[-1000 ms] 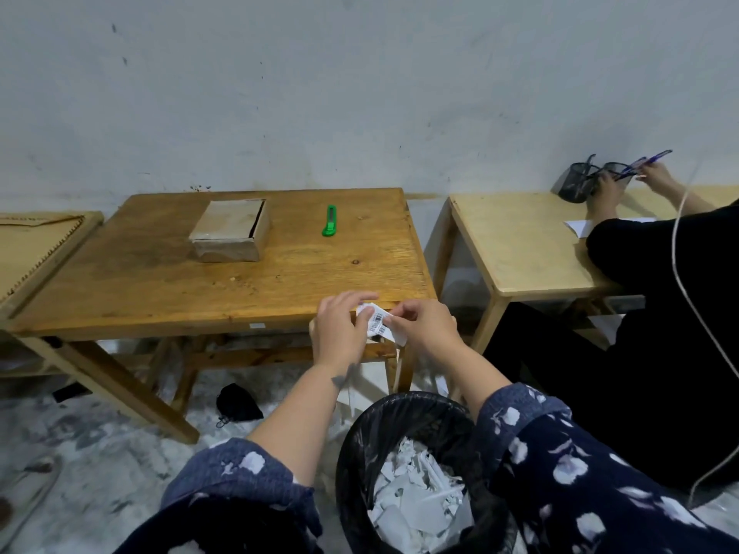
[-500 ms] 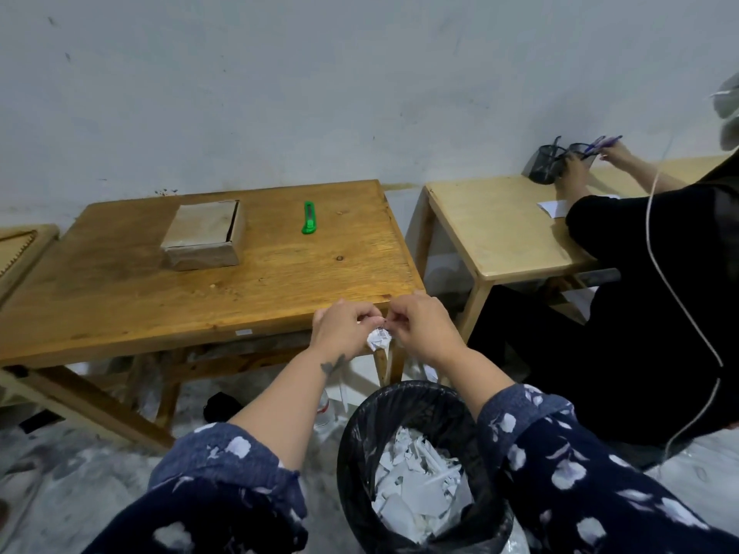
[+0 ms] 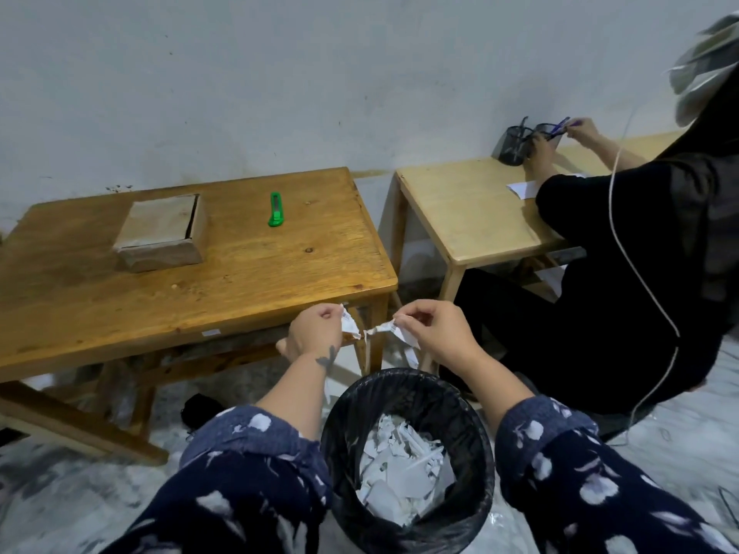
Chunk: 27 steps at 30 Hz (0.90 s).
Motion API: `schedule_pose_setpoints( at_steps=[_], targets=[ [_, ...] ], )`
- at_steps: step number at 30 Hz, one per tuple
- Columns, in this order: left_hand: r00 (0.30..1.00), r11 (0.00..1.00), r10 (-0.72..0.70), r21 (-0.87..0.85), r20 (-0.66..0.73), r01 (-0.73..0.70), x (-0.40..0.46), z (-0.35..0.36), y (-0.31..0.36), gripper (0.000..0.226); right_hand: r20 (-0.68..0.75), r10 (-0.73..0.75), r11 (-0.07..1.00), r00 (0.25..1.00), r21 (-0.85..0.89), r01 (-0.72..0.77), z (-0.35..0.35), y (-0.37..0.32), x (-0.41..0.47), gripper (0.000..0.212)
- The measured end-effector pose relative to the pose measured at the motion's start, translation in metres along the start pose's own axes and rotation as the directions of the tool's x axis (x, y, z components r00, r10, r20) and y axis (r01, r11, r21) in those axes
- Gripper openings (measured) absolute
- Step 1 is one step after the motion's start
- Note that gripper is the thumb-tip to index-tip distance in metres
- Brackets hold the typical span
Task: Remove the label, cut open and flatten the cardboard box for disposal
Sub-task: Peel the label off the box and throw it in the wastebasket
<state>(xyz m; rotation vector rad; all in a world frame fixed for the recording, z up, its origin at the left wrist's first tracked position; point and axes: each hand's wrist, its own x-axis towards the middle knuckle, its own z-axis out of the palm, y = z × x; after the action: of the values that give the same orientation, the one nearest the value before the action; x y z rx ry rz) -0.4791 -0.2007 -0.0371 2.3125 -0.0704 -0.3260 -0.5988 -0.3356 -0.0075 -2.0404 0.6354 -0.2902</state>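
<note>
A white barcode label is torn into two parts above the bin. My left hand [image 3: 316, 331] pinches one crumpled piece [image 3: 349, 326]. My right hand [image 3: 434, 333] pinches the other piece [image 3: 400, 333], which trails down to the right. The two pieces almost touch at their torn tips. A closed brown cardboard box [image 3: 162, 232] lies on the wooden table [image 3: 240, 289] at its far left. A green utility knife [image 3: 276, 209] lies to the right of the box, far from both hands.
A black-lined waste bin [image 3: 408, 457] with several white paper scraps stands on the floor between my arms. A second, paler table [image 3: 472, 209] stands to the right. A person in black sits there, handling pens at a mesh pen cup [image 3: 514, 145].
The label was whole between both hands, then bunched up; now it is ripped in two and my hands have pulled apart sideways. The view has tilted down toward the bin.
</note>
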Motion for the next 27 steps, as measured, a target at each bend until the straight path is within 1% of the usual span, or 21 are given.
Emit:
schedule_pose_setpoints(
  at_steps=[2,3,4,6,7,8,9,10,12,14,17,18,20,23,25,27],
  targets=[
    [0.997,0.999,0.051,0.013,0.054,-0.051,-0.005,0.012,0.007,0.026,0.034,0.023,1.000,0.999,-0.006,-0.023,0.001,0.000,0.000,0.015],
    [0.993,0.998,0.067,-0.018,0.099,-0.066,-0.007,0.018,0.009,0.023,0.055,0.034,0.999,0.998,-0.025,-0.032,0.001,0.003,0.000,0.018],
    [0.985,0.993,0.083,-0.097,0.152,-0.069,-0.009,0.025,0.009,0.020,0.068,0.048,0.998,0.997,-0.046,-0.045,0.001,0.006,0.000,0.020],
    [0.955,0.954,0.107,-0.298,0.276,-0.021,-0.016,0.034,0.011,0.012,0.053,0.077,0.994,0.996,-0.082,-0.073,-0.002,0.016,0.000,0.024],
    [0.936,0.937,0.120,-0.349,0.331,0.003,-0.021,0.036,0.013,0.011,0.028,0.094,0.991,0.995,-0.095,-0.091,-0.004,0.021,-0.001,0.024],
    [0.918,0.937,0.132,-0.349,0.375,0.008,-0.025,0.039,0.014,0.013,0.003,0.113,0.987,0.994,-0.112,-0.112,-0.005,0.026,0.000,0.018],
    [0.903,0.944,0.131,-0.330,0.410,0.013,-0.030,0.041,0.015,0.018,-0.011,0.130,0.982,0.991,-0.139,-0.130,-0.005,0.030,0.000,0.009],
    [0.891,0.948,0.127,-0.318,0.436,0.020,-0.032,0.044,0.014,0.025,-0.012,0.148,0.974,0.989,-0.173,-0.148,-0.006,0.034,0.000,0.007],
    [0.870,0.952,0.125,-0.305,0.476,0.030,-0.036,0.053,0.011,0.030,0.016,0.189,0.960,0.982,-0.214,-0.182,-0.005,0.045,-0.001,0.015],
    [0.863,0.964,0.102,-0.263,0.495,0.037,-0.040,0.067,0.002,0.030,0.051,0.220,0.948,0.974,-0.248,-0.201,-0.004,0.059,-0.005,0.015],
    [0.877,0.967,-0.012,-0.217,0.480,0.132,-0.048,0.084,-0.014,0.060,0.082,0.260,0.894,0.962,-0.398,-0.208,0.003,0.087,-0.014,0.020],
    [0.886,0.961,-0.042,-0.225,0.461,0.163,-0.049,0.089,-0.020,0.065,0.084,0.279,0.867,0.957,-0.451,-0.214,0.006,0.096,-0.017,0.019],
    [0.896,0.958,-0.079,-0.216,0.438,0.190,-0.052,0.096,-0.033,0.061,0.096,0.329,0.830,0.939,-0.504,-0.239,0.011,0.113,-0.022,0.013],
    [0.872,0.984,-0.101,-0.080,0.478,0.158,-0.053,0.107,-0.054,0.049,0.152,0.403,0.808,0.903,-0.522,-0.273,0.017,0.134,-0.028,0.005],
    [0.856,0.992,-0.115,0.013,0.504,0.126,-0.052,0.113,-0.067,0.043,0.183,0.437,0.786,0.881,-0.553,-0.276,0.022,0.146,-0.030,0.005],
    [0.840,0.992,-0.122,0.056,0.528,0.110,-0.051,0.118,-0.077,0.039,0.210,0.470,0.774,0.857,-0.564,-0.286,0.025,0.153,-0.030,0.006]
  ],
)
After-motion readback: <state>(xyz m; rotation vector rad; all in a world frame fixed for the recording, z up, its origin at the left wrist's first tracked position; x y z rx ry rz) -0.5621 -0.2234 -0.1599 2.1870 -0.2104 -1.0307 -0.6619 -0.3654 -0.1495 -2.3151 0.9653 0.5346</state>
